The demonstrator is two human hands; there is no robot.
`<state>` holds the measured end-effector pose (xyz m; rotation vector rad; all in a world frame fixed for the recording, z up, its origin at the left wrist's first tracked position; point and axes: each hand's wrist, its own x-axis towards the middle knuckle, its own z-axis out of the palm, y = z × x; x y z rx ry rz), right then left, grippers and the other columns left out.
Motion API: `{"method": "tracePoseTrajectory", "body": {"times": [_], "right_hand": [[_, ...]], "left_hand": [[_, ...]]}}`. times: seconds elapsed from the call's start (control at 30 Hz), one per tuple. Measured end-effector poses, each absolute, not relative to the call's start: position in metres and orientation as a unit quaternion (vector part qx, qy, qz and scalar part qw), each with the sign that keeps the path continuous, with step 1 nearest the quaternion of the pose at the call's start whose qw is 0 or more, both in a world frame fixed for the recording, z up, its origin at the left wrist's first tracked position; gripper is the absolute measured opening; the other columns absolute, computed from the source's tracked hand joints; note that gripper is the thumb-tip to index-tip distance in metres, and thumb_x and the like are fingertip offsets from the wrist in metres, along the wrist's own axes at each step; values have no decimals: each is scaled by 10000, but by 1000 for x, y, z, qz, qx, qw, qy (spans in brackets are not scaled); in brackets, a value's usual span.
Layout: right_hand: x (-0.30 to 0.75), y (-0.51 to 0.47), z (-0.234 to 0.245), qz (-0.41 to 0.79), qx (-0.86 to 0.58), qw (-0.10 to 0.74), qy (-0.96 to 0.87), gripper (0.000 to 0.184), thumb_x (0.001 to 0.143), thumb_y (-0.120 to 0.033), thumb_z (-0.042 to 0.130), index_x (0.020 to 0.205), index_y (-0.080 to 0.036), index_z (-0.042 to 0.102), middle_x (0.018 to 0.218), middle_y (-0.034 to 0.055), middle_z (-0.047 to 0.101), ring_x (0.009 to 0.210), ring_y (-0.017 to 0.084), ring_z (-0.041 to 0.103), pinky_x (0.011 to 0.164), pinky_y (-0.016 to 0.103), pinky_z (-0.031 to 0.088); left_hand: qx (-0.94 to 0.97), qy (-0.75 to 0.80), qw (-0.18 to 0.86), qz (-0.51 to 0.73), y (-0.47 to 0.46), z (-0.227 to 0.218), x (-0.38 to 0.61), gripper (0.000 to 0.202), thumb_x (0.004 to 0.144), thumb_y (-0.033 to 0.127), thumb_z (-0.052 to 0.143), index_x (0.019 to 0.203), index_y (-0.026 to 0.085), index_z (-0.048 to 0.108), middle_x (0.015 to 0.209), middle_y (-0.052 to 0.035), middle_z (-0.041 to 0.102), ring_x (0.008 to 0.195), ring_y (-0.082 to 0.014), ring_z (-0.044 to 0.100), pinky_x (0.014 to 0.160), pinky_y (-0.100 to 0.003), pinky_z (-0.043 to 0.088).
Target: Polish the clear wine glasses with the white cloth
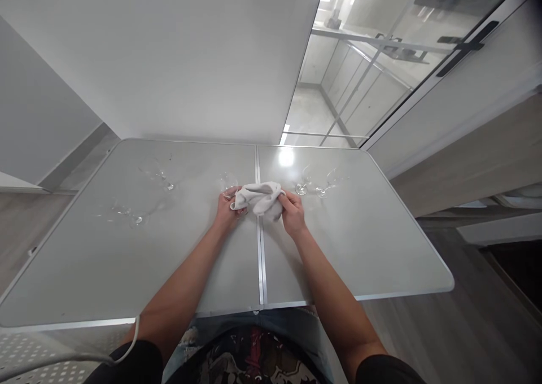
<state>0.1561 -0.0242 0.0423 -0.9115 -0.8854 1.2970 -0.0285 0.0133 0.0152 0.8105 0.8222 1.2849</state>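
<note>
My left hand (227,208) is closed around a clear wine glass (227,183), whose bowl sticks out above my fingers. A white cloth (259,196) is bunched between both hands at the middle of the grey folding table (359,248). My right hand (292,213) grips the cloth's right side, fingers pinched on it. The cloth covers part of the glass.
Two clear glasses (301,182) (329,182) stand just right of my hands. Two more glasses (163,178) (127,213) lie on the table's left half. A white wall stands behind the table, and a glass door (372,62) is at the back right.
</note>
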Motion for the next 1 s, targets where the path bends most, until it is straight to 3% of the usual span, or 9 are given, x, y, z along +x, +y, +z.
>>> {"method": "tracePoseTrajectory", "body": {"times": [0.13,0.23,0.33,0.47,0.53,0.67,0.8,0.87,1.0], "right_hand": [[156,-26,46,647,-378,577,-325,352,833,-557,710,817,-207,684,735,4,636,698,168,583,633,288,469],[154,-27,48,677,-370,560,-303,381,856,-565,694,964,-200,705,842,31,704,765,196,651,683,313,521],[155,-26,47,632,-382,606,-294,334,853,-526,711,892,-195,690,777,10,679,725,176,635,646,284,507],[154,-24,44,544,-397,684,-281,234,841,-429,741,868,-205,680,786,-15,646,749,143,602,650,242,483],[150,-25,43,556,-380,681,-288,234,845,-429,728,841,-203,668,761,-14,621,738,144,586,647,247,479],[145,-31,45,591,-367,643,-320,362,930,-545,558,917,-200,666,770,15,611,732,178,578,619,287,478],[147,-36,48,488,-429,644,-405,283,932,-481,593,999,-215,663,816,0,599,744,159,550,660,273,457],[149,-37,48,398,-468,646,-453,252,944,-456,586,1002,-225,665,870,16,603,819,174,561,730,286,462],[152,-35,46,257,-509,643,-512,196,951,-412,568,923,-252,678,1067,85,611,1062,247,551,890,357,455]], "left_hand": [[348,400,616,583,17,11,-30,285,691,362,834,816,135,713,572,24,591,464,-72,479,457,-205,373],[367,420,598,576,18,10,-33,324,755,426,808,860,141,695,585,28,575,465,-75,461,483,-220,405],[441,444,535,568,16,11,-36,377,826,504,745,966,169,643,652,33,573,467,-76,448,504,-233,435],[578,424,437,544,8,12,-35,433,886,556,661,1106,197,562,928,-48,668,727,-132,612,663,-255,502],[634,406,450,481,3,12,-31,405,927,566,596,1077,191,569,876,-42,684,707,-137,613,678,-266,498],[685,355,541,335,-2,15,-24,449,954,590,532,807,168,582,636,-6,631,570,-122,565,597,-248,444],[668,312,602,306,-3,19,-23,524,963,631,463,725,171,542,595,-10,604,523,-114,513,549,-245,401],[689,347,561,298,-3,19,-24,490,942,622,511,733,181,546,588,4,594,517,-118,495,545,-247,375],[767,444,341,315,-2,14,-26,437,832,576,704,674,201,546,594,3,580,563,-143,474,602,-263,329]]}}
